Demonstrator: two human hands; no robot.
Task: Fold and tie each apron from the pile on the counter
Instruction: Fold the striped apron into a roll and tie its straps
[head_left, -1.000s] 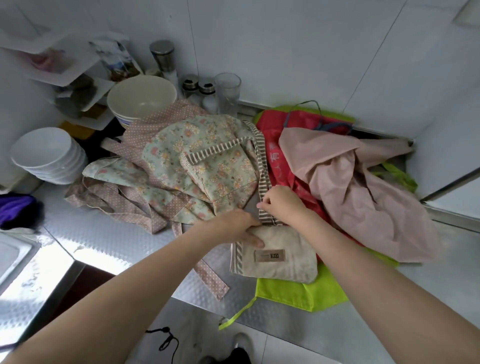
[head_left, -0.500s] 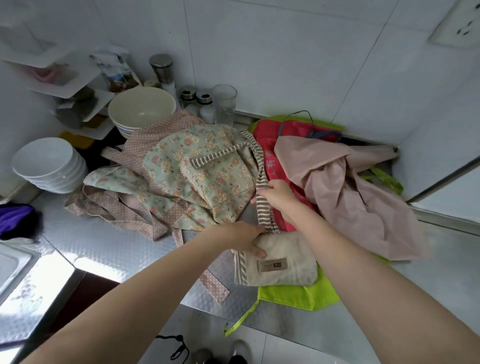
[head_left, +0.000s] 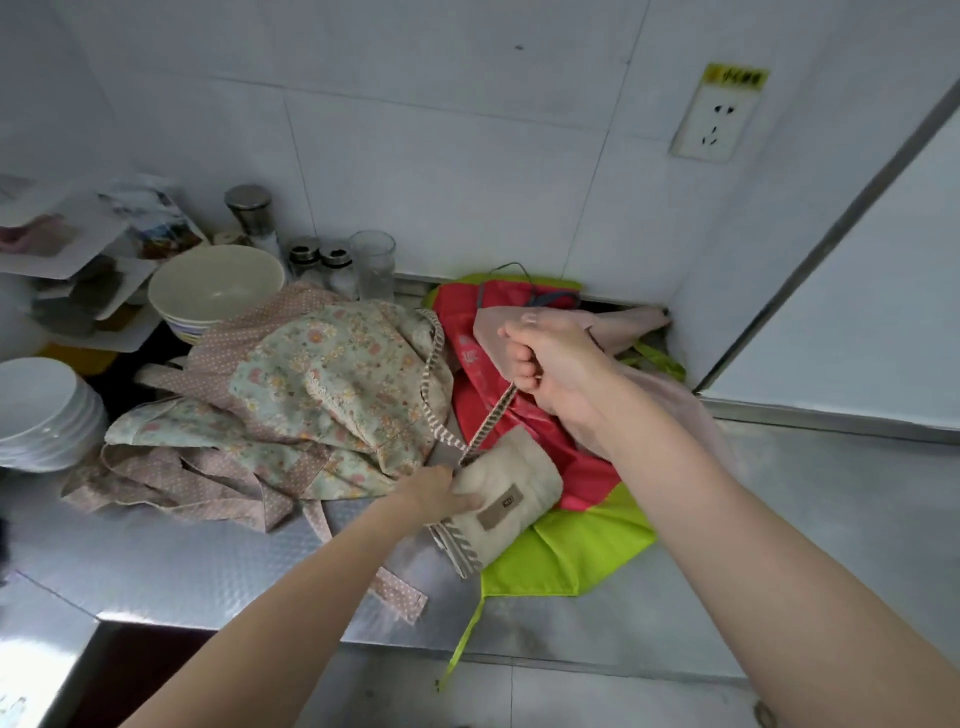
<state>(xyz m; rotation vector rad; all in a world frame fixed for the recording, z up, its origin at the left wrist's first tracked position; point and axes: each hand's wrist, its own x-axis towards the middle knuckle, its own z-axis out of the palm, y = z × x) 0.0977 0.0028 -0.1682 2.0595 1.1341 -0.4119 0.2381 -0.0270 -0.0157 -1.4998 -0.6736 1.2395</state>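
Slanting strap (head_left: 491, 418) (up-right), taut.

The left hand (head_left: 439, 493) hides its fingertips behind the folded beige apron (head_left: 511, 499). The striped strap (head_left: 488, 421) vanishes inside the right hand (head_left: 550, 364). White plates (head_left: 41, 410) are cut by the left edge. The apron label's lettering is too small to read.

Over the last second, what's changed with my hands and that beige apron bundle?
The right hand has risen up and away from the beige apron bundle, gripping the striped strap and pulling it taut. The bundle has tilted under the pull. The left hand still holds the bundle, and the floral apron stays put.
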